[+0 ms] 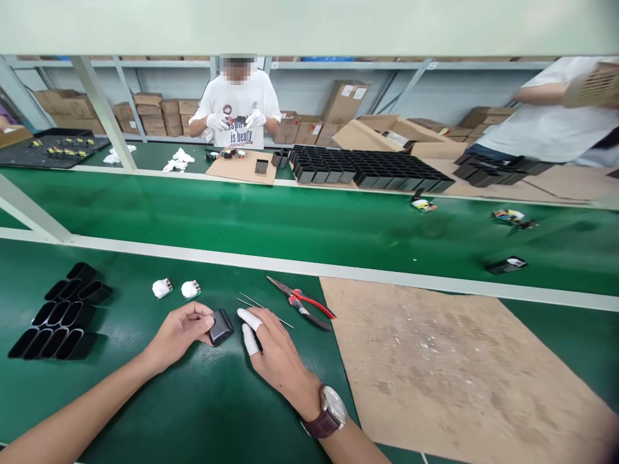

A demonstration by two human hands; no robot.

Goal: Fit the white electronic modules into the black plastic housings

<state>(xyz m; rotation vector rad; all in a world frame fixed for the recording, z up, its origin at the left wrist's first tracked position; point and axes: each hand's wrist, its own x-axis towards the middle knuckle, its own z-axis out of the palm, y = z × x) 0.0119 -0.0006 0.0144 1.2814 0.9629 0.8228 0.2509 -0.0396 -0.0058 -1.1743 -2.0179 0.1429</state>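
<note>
My left hand (181, 332) is closed on a small black plastic case (221, 327) that rests on the green mat, fingers curled round its left side. My right hand (271, 351), with white finger cots on two fingers and a watch on the wrist, lies just right of the case, fingers spread and empty. Two small white-wrapped parts (162, 288) (191, 290) lie just beyond my left hand. Red-handled pliers (302, 304) and two thin metal rods (264, 309) lie beyond my right hand.
Several empty black cases (60, 312) stand in rows at the left. A brown cardboard sheet (459, 367) covers the bench on the right. Across the conveyor belt (290, 219), a person in white gloves handles a part; rows of black cases (367, 169) and cartons lie there. Another person stands far right.
</note>
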